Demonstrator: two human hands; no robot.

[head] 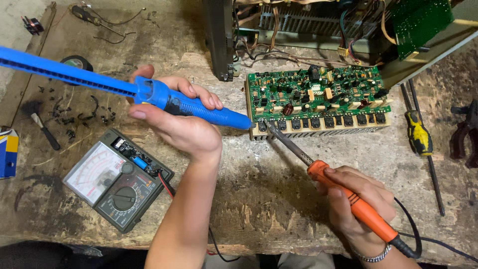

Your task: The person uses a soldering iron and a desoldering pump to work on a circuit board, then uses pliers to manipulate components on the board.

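My left hand grips a blue desoldering pump, its plunger rod reaching out to the upper left. The pump's nozzle touches the near left edge of a green circuit board crowded with components. My right hand holds an orange-handled soldering iron. Its metal tip rests at the same spot on the board's front edge, right beside the pump nozzle.
An analog multimeter lies at the left on the worn wooden bench. A yellow-handled screwdriver and dark pliers lie to the right. Small loose parts, tape and a tool lie far left. An opened chassis with wiring stands behind the board.
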